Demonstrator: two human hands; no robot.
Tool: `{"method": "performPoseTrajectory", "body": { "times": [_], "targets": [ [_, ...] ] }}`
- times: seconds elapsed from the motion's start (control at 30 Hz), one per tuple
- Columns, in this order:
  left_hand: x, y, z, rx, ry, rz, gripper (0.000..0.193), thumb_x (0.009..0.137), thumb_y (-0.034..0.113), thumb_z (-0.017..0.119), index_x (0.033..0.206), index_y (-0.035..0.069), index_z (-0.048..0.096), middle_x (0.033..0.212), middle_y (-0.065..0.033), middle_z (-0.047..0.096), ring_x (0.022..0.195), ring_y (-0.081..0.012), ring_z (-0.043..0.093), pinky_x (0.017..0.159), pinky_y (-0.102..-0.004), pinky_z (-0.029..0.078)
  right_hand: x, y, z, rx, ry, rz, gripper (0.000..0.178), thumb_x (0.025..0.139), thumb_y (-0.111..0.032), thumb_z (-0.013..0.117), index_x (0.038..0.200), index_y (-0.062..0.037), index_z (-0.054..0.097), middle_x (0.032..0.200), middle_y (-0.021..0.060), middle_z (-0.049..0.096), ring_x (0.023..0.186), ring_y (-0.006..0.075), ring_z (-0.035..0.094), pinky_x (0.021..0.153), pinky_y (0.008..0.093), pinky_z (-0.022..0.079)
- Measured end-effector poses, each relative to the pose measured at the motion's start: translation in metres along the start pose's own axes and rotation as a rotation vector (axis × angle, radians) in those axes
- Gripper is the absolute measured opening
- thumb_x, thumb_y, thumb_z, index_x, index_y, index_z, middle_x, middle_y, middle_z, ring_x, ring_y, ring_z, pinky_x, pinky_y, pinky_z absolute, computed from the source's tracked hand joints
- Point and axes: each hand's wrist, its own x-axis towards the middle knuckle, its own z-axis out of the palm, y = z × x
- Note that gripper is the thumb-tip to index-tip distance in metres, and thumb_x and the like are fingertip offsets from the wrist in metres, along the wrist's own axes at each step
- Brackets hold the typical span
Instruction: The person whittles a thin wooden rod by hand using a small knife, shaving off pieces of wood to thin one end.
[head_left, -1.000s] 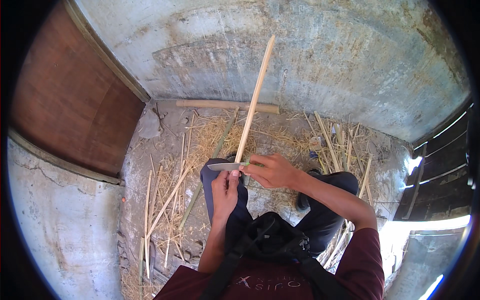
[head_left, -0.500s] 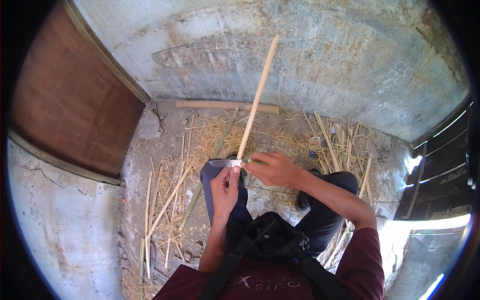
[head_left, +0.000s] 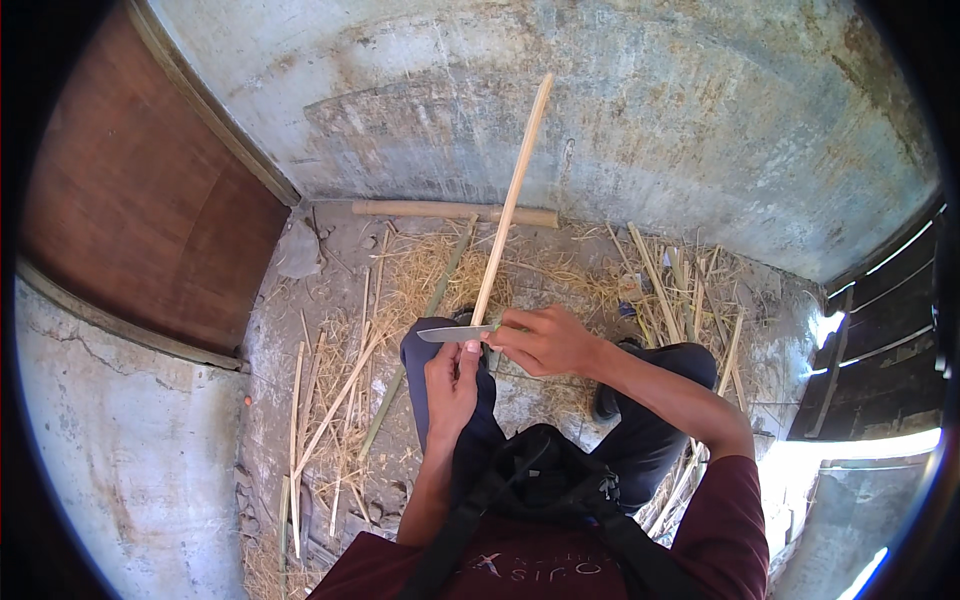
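Observation:
A long pale bamboo strip [head_left: 513,195] rises from my hands and leans away toward the far wall. My left hand [head_left: 452,392] pinches its near end between thumb and fingers, just above my left knee. In my right hand [head_left: 545,340] is a knife [head_left: 452,333], its blade pointing left and lying across the strip close to my left thumb. Fingers of the right hand wrap the handle, of which only a bit of green shows. They also sit right beside the strip, and the strip's lowest end is hidden by my hands.
Bamboo strips [head_left: 298,440] and shavings [head_left: 405,270] litter the floor at left, with more strips [head_left: 655,280] at right. A thick bamboo pole [head_left: 455,212] lies along the far wall [head_left: 650,120]. At left is a brown wooden panel [head_left: 150,190]; dark slats [head_left: 880,330] stand at right.
The blade has shifted slightly toward me and its face has turned. The strip's far tip has swung a little to the left. Both hands keep their holds.

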Motion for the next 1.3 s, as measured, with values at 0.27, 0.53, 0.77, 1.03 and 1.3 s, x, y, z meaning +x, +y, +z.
{"method": "performPoseTrajectory", "body": {
  "times": [0.27,0.53,0.77,1.03,1.3],
  "targets": [
    [0.002,-0.006,0.001,0.022,0.036,-0.005,0.036,0.113,0.026,0.067,0.089,-0.001,0.069,0.066,0.0048,0.045,0.064,-0.0045,0.036,0.054,-0.0312,0.026,0.002,0.0,-0.004,-0.054,-0.028,0.002,0.029,0.095,-0.021,0.08,0.123,-0.0152,0.076,0.097,0.0021,0.066,0.067,0.0187,0.07,0.05,0.0352,0.052],
    [0.004,0.006,0.001,0.053,0.009,-0.037,0.041,0.114,0.03,0.064,0.083,0.004,0.062,0.067,0.007,0.045,0.064,-0.0027,0.037,0.054,-0.0277,0.026,0.003,0.001,-0.008,-0.099,-0.007,-0.011,0.03,0.094,-0.021,0.081,0.122,-0.0144,0.076,0.094,0.002,0.066,0.067,0.0188,0.07,0.051,0.0354,0.052],
    [0.003,0.005,0.004,0.037,0.02,0.0,0.042,0.116,0.031,0.062,0.083,0.005,0.061,0.067,0.0073,0.046,0.063,-0.0022,0.038,0.054,-0.0264,0.027,0.002,-0.001,-0.005,-0.026,0.023,0.015,0.026,0.095,-0.019,0.079,0.12,-0.0139,0.076,0.094,0.0019,0.067,0.064,0.0201,0.069,0.05,0.0357,0.052],
    [0.003,0.0,0.002,0.074,0.025,0.005,0.042,0.115,0.03,0.064,0.083,0.003,0.063,0.065,0.0069,0.045,0.062,-0.0028,0.036,0.053,-0.0282,0.026,0.005,-0.002,-0.007,-0.005,0.023,0.015,0.023,0.096,-0.02,0.078,0.118,-0.0137,0.076,0.093,0.0021,0.066,0.06,0.0201,0.066,0.048,0.0358,0.051],
    [0.004,0.007,0.004,0.115,0.054,-0.004,0.041,0.113,0.029,0.067,0.082,0.002,0.064,0.062,0.0064,0.041,0.061,-0.0036,0.034,0.053,-0.0298,0.025,0.006,-0.003,-0.011,-0.094,0.012,0.001,0.023,0.095,-0.02,0.08,0.118,-0.0148,0.077,0.088,0.0004,0.064,0.062,0.0177,0.067,0.049,0.0349,0.049]
  ]
}}
